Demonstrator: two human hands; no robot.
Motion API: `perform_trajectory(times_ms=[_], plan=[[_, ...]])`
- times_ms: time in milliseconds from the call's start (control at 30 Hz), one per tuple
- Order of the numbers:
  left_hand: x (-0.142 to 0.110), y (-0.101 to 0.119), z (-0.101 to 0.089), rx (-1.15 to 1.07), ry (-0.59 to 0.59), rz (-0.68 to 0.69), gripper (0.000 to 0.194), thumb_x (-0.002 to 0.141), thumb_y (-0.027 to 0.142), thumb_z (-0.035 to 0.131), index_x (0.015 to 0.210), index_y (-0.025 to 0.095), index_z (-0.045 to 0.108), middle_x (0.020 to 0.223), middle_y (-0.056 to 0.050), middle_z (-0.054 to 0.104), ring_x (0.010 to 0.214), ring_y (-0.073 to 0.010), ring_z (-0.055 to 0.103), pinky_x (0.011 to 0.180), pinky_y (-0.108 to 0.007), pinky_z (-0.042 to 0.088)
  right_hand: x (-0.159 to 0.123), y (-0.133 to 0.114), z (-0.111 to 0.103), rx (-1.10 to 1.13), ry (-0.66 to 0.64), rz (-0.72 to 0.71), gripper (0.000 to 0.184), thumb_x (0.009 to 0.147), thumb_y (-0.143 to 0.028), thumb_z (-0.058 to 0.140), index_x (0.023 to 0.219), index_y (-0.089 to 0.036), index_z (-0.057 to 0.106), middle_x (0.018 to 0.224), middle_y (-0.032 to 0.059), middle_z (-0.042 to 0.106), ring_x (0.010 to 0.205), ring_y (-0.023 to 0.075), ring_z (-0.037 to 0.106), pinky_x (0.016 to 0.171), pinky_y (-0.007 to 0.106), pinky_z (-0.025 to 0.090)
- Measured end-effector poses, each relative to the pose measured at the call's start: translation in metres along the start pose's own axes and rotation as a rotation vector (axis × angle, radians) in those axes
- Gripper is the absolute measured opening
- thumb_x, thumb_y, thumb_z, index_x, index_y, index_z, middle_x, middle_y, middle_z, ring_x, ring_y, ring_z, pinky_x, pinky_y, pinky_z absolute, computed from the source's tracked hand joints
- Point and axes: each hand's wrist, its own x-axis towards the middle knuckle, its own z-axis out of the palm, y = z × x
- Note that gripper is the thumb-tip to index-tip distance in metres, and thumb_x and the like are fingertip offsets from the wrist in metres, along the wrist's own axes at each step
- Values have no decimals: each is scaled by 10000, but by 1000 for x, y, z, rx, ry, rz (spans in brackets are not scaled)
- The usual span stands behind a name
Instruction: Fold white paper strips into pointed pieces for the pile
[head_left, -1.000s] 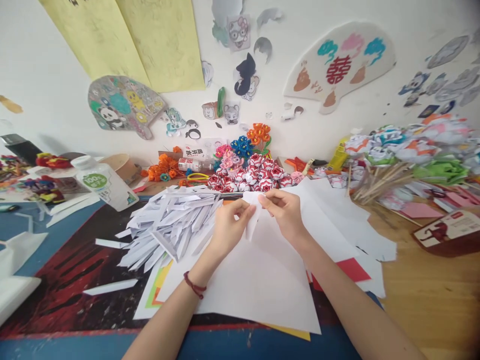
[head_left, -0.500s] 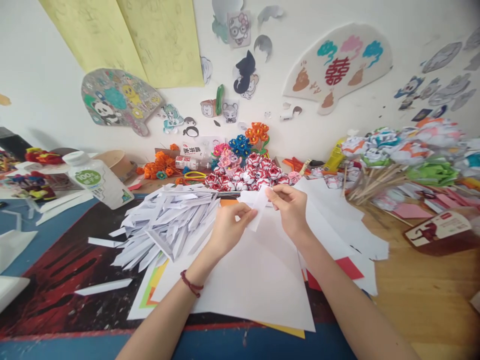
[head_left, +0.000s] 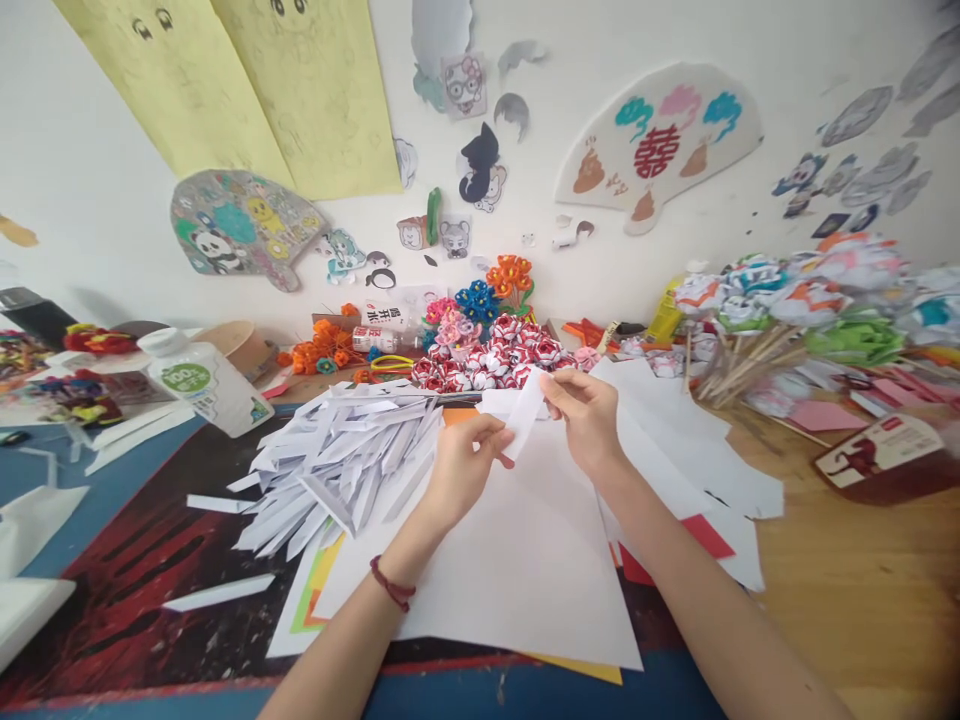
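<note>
A narrow strip of white paper (head_left: 526, 414) is stretched at a slant between my hands, above a large white sheet (head_left: 517, 560). My left hand (head_left: 466, 462) pinches its lower end between thumb and fingers. At the upper end, my right hand (head_left: 583, 412) has thumb and forefinger closed on it. To the left of my left hand lies a heap of folded white paper strips (head_left: 345, 455). Coloured sheets (head_left: 319, 590) poke out from under the white one.
Red and white paper flowers (head_left: 510, 350) are piled behind my hands. A white bottle (head_left: 206, 380) leans at the left. Flowers on sticks (head_left: 772, 300) and a brown pouch (head_left: 889, 460) lie on the right. Loose folded strips (head_left: 221, 592) rest on the dark mat.
The view has shifted slightly, so the scene sits a little lower. Both hands still hold the strip; the left fingers have shifted on its lower end, and more of the strip's face shows.
</note>
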Motion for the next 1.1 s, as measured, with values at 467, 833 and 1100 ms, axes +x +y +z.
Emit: perform_trajectory(times_ms=[467,833,1100], plan=[[-1,1,-8,310,65,77,385,917,433,418,801,178,682,775,-43,714,731,-172,644,653,-248,422,-7,5,5,-32,-429,157,318,730,-396,727,964,-182,718,932,79,712,825,220,655,759,345,509],[4,-3,-19,355,355,69,128,856,252,524,829,188,631,745,1,694,712,-143,632,642,-232,416,-15,6,15,-364,-475,75,313,805,-424,625,955,-164,715,915,64,714,844,230,658,739,315,508],[0,0,-18,467,447,11,203,872,279,498,797,194,667,741,-7,700,687,-151,626,650,-257,417,-26,8,23,-261,-526,228,270,809,-363,616,1000,-175,644,911,58,684,866,247,659,703,323,525]])
